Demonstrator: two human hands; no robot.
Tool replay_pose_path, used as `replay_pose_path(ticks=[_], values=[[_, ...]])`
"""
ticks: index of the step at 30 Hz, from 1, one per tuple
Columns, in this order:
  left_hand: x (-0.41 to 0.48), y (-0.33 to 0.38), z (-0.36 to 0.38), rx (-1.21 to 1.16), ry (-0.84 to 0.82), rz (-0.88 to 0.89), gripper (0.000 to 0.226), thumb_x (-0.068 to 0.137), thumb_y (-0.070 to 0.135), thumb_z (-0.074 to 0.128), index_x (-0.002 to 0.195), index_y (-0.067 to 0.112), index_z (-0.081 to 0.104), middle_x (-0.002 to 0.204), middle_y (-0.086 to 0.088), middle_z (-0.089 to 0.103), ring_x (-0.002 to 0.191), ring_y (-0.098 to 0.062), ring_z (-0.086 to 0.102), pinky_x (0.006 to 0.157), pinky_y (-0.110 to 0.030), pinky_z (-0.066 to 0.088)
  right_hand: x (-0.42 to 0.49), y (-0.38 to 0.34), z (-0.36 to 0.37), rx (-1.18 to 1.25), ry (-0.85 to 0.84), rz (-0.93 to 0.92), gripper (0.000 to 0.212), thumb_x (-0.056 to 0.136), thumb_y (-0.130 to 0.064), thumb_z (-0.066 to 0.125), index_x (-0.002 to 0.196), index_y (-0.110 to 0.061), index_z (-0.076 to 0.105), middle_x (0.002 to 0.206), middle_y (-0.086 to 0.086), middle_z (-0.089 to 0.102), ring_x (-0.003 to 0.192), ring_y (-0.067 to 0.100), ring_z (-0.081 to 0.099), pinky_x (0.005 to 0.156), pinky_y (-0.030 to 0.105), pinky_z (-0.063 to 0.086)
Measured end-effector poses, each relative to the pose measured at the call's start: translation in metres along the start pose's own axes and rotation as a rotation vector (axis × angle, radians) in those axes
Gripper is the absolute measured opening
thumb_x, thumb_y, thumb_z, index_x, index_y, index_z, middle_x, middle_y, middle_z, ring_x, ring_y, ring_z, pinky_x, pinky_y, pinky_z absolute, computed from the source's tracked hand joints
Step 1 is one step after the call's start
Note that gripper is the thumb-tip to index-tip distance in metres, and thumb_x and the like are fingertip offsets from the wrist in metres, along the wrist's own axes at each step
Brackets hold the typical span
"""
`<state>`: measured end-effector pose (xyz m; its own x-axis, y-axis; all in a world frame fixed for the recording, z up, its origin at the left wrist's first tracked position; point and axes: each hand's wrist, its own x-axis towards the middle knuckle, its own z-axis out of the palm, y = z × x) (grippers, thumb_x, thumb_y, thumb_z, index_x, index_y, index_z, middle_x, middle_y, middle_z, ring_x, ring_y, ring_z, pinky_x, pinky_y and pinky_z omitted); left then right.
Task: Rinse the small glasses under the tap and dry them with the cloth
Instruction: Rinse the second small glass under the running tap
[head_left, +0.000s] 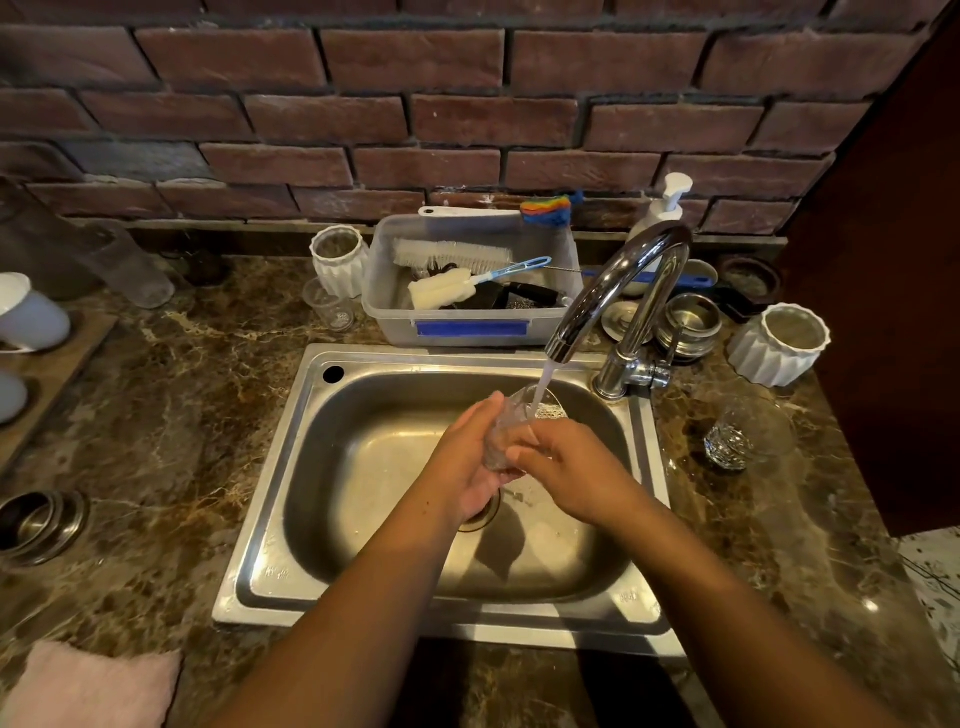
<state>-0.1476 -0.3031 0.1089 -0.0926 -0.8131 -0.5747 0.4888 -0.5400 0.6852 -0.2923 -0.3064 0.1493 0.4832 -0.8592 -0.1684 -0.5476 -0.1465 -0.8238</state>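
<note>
I note left hand (467, 462) and right hand (566, 467) gripping one small glass (511, 426) under the running tap (618, 291); cloth (93, 686) lies aside, drying outstanding.

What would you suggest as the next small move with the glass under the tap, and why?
Probably tip the glass to empty it over the sink. The left hand and right hand both grip it under the running tap, water falls into it, and the cloth lies at the near left.
</note>
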Motion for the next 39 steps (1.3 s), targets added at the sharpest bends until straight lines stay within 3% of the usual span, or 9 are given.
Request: replay_pose_path(ticks=[6, 11, 14, 17, 20, 22, 26, 34, 39], values=[[0.003, 0.002, 0.005, -0.162, 0.081, -0.195, 0.054, 0.096, 0.052, 0.061, 0.133, 0.013, 0.064, 0.119, -0.014, 0.072, 0.103, -0.027, 0.069, 0.079, -0.04, 0.055, 0.005, -0.01, -0.006, -0.49, -0.096, -0.162, 0.022, 0.097, -0.03, 0.058, 0.114, -0.024, 0.07, 0.108, 0.0, 0.073, 0.099, 0.016, 0.067, 0.086, 0.033, 0.053], [0.003, -0.005, 0.008, -0.417, -0.01, -0.308, 0.043, 0.1, 0.045, 0.056, 0.118, 0.008, 0.067, 0.081, -0.008, 0.072, 0.061, -0.018, 0.069, 0.047, -0.023, 0.054, 0.003, -0.017, -0.006, -0.556, 0.102, -0.324, 0.012, 0.091, -0.028, 0.068, 0.1, -0.023, 0.073, 0.095, -0.001, 0.072, 0.088, 0.014, 0.064, 0.07, 0.019, 0.036], [0.003, -0.015, 0.01, -0.411, 0.015, -0.294, 0.039, 0.094, 0.048, 0.062, 0.101, 0.012, 0.074, 0.076, -0.005, 0.073, 0.067, -0.015, 0.066, 0.064, -0.024, 0.049, 0.006, -0.015, -0.005, -0.553, 0.205, -0.332, 0.004, 0.088, -0.026, 0.072, 0.087, -0.023, 0.068, 0.081, -0.005, 0.064, 0.076, 0.006, 0.053, 0.062, 0.012, 0.029], [0.004, -0.023, 0.01, -0.295, 0.105, -0.262, 0.046, 0.093, 0.054, 0.063, 0.104, 0.013, 0.078, 0.091, -0.011, 0.078, 0.091, -0.023, 0.066, 0.083, -0.028, 0.044, 0.012, -0.007, -0.01, -0.385, 0.146, -0.096, 0.013, 0.094, -0.03, 0.063, 0.082, -0.024, 0.064, 0.075, -0.011, 0.061, 0.064, 0.002, 0.054, 0.058, 0.016, 0.036], [0.003, -0.021, 0.008, -0.139, 0.169, -0.171, 0.044, 0.098, 0.054, 0.057, 0.105, 0.016, 0.079, 0.098, -0.009, 0.079, 0.094, -0.024, 0.068, 0.071, -0.028, 0.053, 0.02, 0.002, -0.018, 0.03, -0.031, 0.158, 0.016, 0.095, -0.019, 0.062, 0.083, -0.024, 0.072, 0.077, -0.007, 0.071, 0.067, 0.0, 0.067, 0.056, 0.017, 0.049], [0.004, -0.019, 0.008, -0.005, 0.201, -0.044, 0.035, 0.1, 0.048, 0.058, 0.113, 0.018, 0.071, 0.106, -0.01, 0.077, 0.101, -0.028, 0.071, 0.082, -0.039, 0.058, 0.018, 0.007, -0.014, 0.33, -0.082, 0.277, 0.015, 0.096, -0.017, 0.063, 0.086, -0.02, 0.075, 0.083, -0.002, 0.076, 0.076, 0.004, 0.073, 0.058, 0.019, 0.055], [0.002, -0.012, 0.01, 0.128, 0.146, 0.137, 0.026, 0.094, 0.034, 0.066, 0.115, 0.02, 0.064, 0.107, -0.011, 0.074, 0.095, -0.025, 0.074, 0.08, -0.04, 0.062, 0.014, 0.012, 0.0, 0.579, 0.003, 0.294, 0.017, 0.099, -0.017, 0.06, 0.09, -0.016, 0.075, 0.089, 0.004, 0.079, 0.086, 0.016, 0.076, 0.065, 0.024, 0.06], [0.009, 0.011, 0.007, -0.007, 0.116, -0.222, 0.023, 0.094, 0.033, 0.061, 0.097, 0.014, 0.073, 0.086, -0.008, 0.076, 0.079, -0.022, 0.067, 0.065, -0.033, 0.054, 0.006, 0.004, -0.004, -0.464, -0.046, -0.24, 0.019, 0.098, -0.03, 0.059, 0.11, -0.026, 0.072, 0.106, -0.005, 0.073, 0.099, 0.011, 0.065, 0.088, 0.035, 0.053], [0.009, 0.013, 0.0, -0.039, 0.03, -0.378, 0.034, 0.091, 0.041, 0.067, 0.108, 0.011, 0.07, 0.083, -0.006, 0.067, 0.063, -0.014, 0.058, 0.047, -0.023, 0.047, 0.004, 0.002, -0.014, -0.531, -0.047, -0.307, 0.013, 0.095, -0.032, 0.063, 0.102, -0.025, 0.071, 0.101, -0.005, 0.071, 0.092, 0.007, 0.056, 0.078, 0.021, 0.038]])
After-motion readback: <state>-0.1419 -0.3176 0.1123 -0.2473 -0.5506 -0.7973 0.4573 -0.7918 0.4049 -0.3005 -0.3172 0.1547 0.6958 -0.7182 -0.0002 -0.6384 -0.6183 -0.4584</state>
